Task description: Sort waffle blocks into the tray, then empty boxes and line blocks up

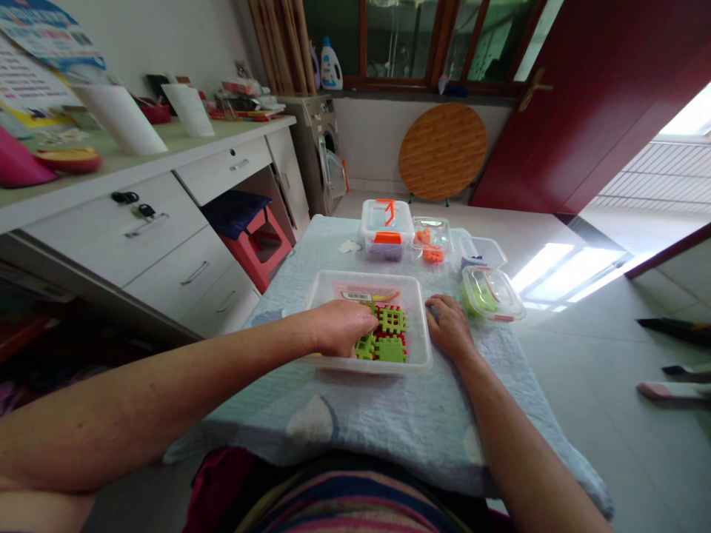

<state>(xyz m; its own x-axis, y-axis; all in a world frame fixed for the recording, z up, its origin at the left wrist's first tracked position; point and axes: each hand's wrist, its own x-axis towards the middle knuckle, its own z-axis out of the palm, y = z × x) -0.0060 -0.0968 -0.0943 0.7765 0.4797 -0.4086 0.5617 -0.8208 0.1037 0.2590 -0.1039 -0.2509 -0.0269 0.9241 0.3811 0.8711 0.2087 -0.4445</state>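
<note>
The left hand (pixel 340 328) reaches into a shallow clear plastic tray (pixel 414 296), its fingers curled down on the green waffle-shaped plastic blocks (pixel 389 334) lying there, though whether they actually pinch one cannot be told. Red blocks (pixel 392 334) lie under the green ones. The right hand (pixel 451 326) lies flat and loose just beside the tray's right rim, holding nothing. The tray sits on a pale blue cloth (pixel 389 422). Beyond stand a lidded clear box with orange clips (pixel 386 229) and a small clear container of green pieces (pixel 489 292).
</note>
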